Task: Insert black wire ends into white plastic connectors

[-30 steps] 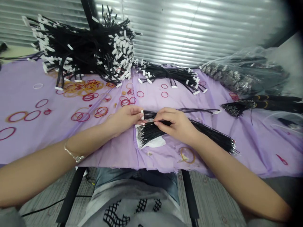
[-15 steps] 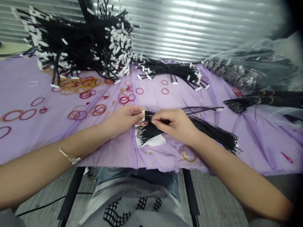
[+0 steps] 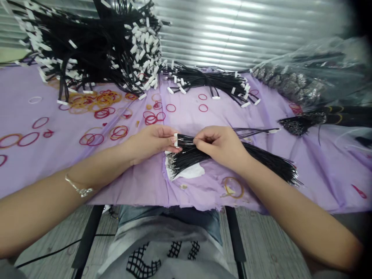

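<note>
The left hand [image 3: 152, 144] pinches narrowly on a small white plastic connector [image 3: 175, 140] at the end of a bundle of thin black wires [image 3: 186, 158]. Just beside it, the right hand [image 3: 222, 146] holds those wires between its fingertips. The bundle lies near the front edge of the lilac cloth [image 3: 130, 186], with open cloth and red rubber bands [image 3: 119, 126] to its left.

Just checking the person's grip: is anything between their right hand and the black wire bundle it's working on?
Nothing visible. The right hand touches the bundle of thin black wires directly, with no object between them. The left hand pinches the same bundle's end beside a white plastic connector.
</note>
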Tool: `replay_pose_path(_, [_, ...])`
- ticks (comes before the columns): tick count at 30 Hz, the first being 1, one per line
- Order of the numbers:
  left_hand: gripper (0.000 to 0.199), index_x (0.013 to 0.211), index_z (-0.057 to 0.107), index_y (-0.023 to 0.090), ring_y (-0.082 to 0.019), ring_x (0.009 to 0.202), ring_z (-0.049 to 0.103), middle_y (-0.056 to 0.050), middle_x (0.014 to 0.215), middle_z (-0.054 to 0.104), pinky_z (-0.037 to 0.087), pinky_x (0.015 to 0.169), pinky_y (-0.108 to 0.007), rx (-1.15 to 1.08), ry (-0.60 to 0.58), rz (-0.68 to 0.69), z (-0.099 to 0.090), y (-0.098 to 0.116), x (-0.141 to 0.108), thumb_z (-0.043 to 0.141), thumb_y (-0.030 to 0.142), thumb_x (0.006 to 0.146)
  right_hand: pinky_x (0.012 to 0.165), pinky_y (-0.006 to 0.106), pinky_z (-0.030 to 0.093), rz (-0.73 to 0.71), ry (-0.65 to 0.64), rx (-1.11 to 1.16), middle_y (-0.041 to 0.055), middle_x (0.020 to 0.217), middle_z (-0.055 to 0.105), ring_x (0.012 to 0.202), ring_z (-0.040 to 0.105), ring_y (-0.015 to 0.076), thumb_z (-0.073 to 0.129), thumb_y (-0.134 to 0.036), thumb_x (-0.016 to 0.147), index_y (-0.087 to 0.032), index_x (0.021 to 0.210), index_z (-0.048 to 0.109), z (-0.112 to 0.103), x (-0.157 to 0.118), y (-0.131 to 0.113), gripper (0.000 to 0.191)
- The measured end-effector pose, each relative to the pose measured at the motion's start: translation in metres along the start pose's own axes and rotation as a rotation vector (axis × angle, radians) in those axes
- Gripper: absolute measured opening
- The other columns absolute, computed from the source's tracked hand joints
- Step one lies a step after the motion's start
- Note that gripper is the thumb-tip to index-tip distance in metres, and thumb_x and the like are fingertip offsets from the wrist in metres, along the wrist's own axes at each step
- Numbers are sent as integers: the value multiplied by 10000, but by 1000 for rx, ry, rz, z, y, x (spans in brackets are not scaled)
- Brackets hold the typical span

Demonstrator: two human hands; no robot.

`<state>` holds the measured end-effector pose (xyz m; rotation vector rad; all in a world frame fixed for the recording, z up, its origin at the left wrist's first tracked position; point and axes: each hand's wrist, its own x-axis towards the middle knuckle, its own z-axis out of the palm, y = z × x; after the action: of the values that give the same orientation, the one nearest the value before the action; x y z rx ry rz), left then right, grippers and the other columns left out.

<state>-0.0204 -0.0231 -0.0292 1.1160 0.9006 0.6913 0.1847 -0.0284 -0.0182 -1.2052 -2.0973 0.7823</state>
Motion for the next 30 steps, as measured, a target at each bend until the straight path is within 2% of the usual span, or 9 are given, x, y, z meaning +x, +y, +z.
replay_pose_path(13, [122, 808, 720, 141, -112, 712, 655, -49, 740, 693, 524, 730, -204, -8, -35, -16, -1, 3, 1, 603, 110, 787, 519, 202, 347, -70, 48, -79, -16, 572, 575, 530, 485, 77, 551, -128, 726, -137, 622, 636, 3, -1, -1, 135])
replay_pose_path(25, [187, 798, 723, 127, -89, 660, 665, -48, 725, 701, 532, 702, -174, -27, -11, -66, 0, 5, 2, 553, 51, 816, 561, 214, 346, -116, 57, -119, -17, 582, 556, 560, 492, 82, 547, -112, 717, -141, 612, 615, 2, -2, -4, 128])
replay_pose_path(30, [122, 800, 719, 112, -108, 672, 664, -71, 745, 701, 538, 717, -206, -7, -14, -53, -1, 5, 2, 601, 81, 805, 559, 216, 343, -101, 62, -107, -16, 588, 559, 560, 488, 86, 543, -123, 728, -145, 623, 619, 3, -1, -4, 132])
